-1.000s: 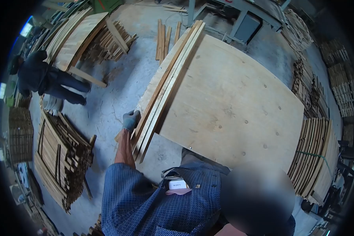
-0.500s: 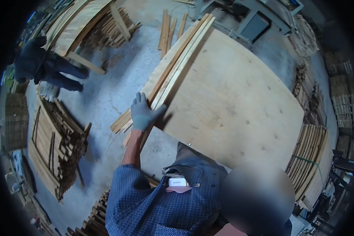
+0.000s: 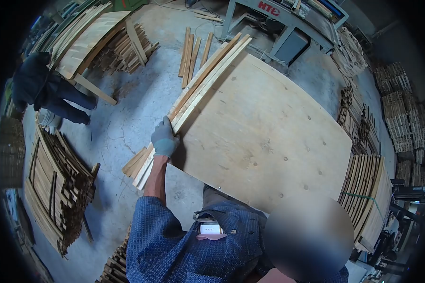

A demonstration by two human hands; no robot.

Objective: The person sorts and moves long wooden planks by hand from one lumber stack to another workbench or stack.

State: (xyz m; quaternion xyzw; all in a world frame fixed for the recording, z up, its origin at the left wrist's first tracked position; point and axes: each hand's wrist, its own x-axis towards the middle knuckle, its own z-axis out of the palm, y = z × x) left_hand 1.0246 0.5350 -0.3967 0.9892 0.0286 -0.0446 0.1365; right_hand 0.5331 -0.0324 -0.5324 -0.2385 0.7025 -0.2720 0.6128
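My left hand (image 3: pixel 165 137), in a grey glove, is closed at the near ends of long narrow wooden strips (image 3: pixel 208 82). The strips lie side by side along the left edge of a large plywood panel (image 3: pixel 264 137). One strip is darker brown and the others are pale. Below the hand, more board ends (image 3: pixel 144 167) stick out past the panel's edge, fanned apart. The glove hides part of the strips. My right hand is not in view.
A person (image 3: pixel 52 89) stands at the left by a wooden table (image 3: pixel 87 40). Stacked wood (image 3: pixel 56 188) is at the lower left, and a strapped bundle (image 3: pixel 363 193) at the right. Loose boards (image 3: pixel 188 56) lie on the floor near a grey machine (image 3: pixel 288 28).
My left hand has gone from spread fingers over the strips to closed at their ends. The board ends below it now stick out more. The whole view has shifted slightly.
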